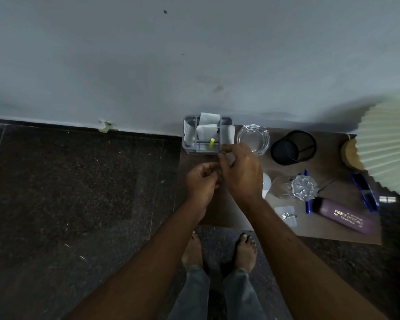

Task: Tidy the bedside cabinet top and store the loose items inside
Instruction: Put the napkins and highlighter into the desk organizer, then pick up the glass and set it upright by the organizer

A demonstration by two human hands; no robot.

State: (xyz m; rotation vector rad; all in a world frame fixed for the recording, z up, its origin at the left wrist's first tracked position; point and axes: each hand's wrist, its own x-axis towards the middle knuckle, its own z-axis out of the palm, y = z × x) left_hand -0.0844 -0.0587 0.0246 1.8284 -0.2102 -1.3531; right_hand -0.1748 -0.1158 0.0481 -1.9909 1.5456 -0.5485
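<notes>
In the head view, a brown cabinet top (pixel 328 227) is seen against a grey wall, with both hands held over its left part. The left hand (pixel 201 181) is curled, its fingertips drawn together; whether anything is pinched in them cannot be told. The right hand (pixel 240 172) is raised just in front of a grey organizer (pixel 206 135) at the back left corner, its thumb and forefinger closed on something small and dark that cannot be identified. White papers and a yellow-green marker (pixel 211 143) are stood in the organizer. Beside it along the back edge a glass ashtray (pixel 253 138) and a black mesh cup (pixel 292 147) are placed. A purple case (pixel 346 218) is laid near the front edge, and a blue pen (pixel 307 204) further left.
</notes>
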